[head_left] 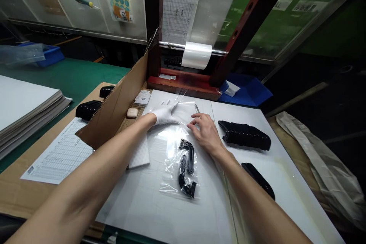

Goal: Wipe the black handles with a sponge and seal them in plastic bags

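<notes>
My left hand [166, 113], in a white glove, lies with fingers spread on clear plastic film below a roll. Close by on the right, my bare right hand [205, 129] has its fingers curled, thumb and forefinger near the film. A slim pointed tool [197, 108] pokes out past those fingers, its grip hidden by the hand. Nearer to me, a clear plastic bag [168, 187] lies flat on the white work surface [137, 202]. Inside it are two black curved parts, a hooked one [191, 156] and a bent one [182, 177].
The film roll [197, 55] hangs on a rod in a red stand [183, 85]. Black moulded parts [246, 135] lie at right. A cardboard flap [122, 91] rises at left, beside a printed sheet [61, 156], a small pale case [132, 113] and stacked white sheets [25, 103].
</notes>
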A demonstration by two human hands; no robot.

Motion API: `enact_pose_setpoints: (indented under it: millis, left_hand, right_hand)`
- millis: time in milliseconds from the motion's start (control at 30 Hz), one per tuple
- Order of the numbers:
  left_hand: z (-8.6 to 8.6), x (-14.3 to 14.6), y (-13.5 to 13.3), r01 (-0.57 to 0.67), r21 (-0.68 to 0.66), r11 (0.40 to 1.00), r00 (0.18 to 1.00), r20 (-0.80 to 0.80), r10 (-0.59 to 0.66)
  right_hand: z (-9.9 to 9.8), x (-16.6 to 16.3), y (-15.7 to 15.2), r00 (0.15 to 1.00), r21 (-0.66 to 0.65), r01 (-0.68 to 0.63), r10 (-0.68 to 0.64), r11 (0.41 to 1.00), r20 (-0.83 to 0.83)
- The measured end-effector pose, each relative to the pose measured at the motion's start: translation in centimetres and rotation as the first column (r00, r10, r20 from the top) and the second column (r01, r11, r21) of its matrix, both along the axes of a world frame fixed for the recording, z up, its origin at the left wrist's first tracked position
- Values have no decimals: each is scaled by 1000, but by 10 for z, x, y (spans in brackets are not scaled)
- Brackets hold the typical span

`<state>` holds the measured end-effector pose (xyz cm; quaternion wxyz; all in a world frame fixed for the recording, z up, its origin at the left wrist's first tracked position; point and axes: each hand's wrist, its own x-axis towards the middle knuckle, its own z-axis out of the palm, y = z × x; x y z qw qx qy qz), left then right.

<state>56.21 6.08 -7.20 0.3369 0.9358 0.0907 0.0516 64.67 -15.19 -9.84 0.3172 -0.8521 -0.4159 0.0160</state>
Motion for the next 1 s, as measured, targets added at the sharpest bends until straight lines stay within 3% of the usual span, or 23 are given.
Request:
enact_pose_setpoints:
  millis: [200, 367, 600, 733, 867, 1000]
  left_hand:
    - [11, -6, -12, 96, -81, 992, 995, -19, -98]
    - [15, -39, -43, 204, -127, 971, 979, -4, -206]
    - [5, -95, -95, 333, -35, 942, 942, 69, -330]
    - [10, -129, -111, 412, 75, 908, 908, 50, -416]
    - [19, -155, -116, 316, 181, 931, 946, 8, -323]
    - [19, -138, -126, 95, 252, 963, 994, 34, -107]
  right_hand:
    - [-13, -21, -12, 983, 294, 143, -100, 945, -157]
    - [-9, -51, -27, 973, 450, 151, -52, 880, -226]
    - [-4, -93, -84, 981, 367, -96, 150, 925, -121]
    - [-9, -113, -110, 977, 291, -185, 209, 939, -54]
    - [-3, -118, -115, 988, 257, -140, 151, 956, -24]
    - [-2, -101, -87, 999, 240, 32, -26, 970, -28]
